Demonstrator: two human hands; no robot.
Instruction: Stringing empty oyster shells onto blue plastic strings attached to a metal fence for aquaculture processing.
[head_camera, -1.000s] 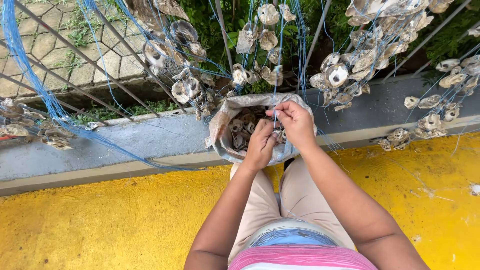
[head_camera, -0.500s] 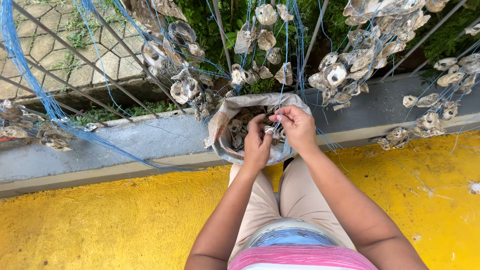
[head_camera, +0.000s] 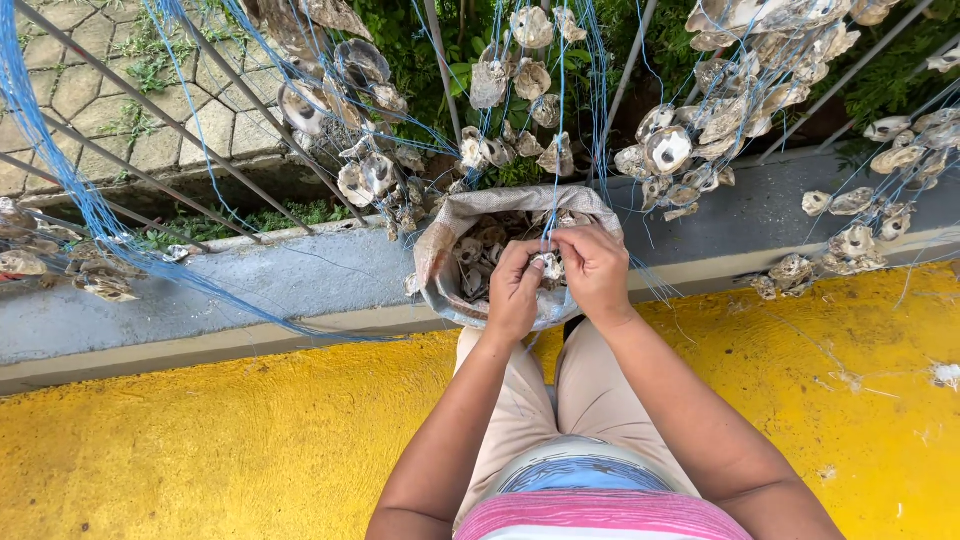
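Both hands (head_camera: 555, 275) closer together on shell (head_camera: 548, 266)

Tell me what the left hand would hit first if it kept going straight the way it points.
The left hand points forward over the sack. It would probably meet first the small shell held between both hands, then the shells in the sack; depth is unclear.
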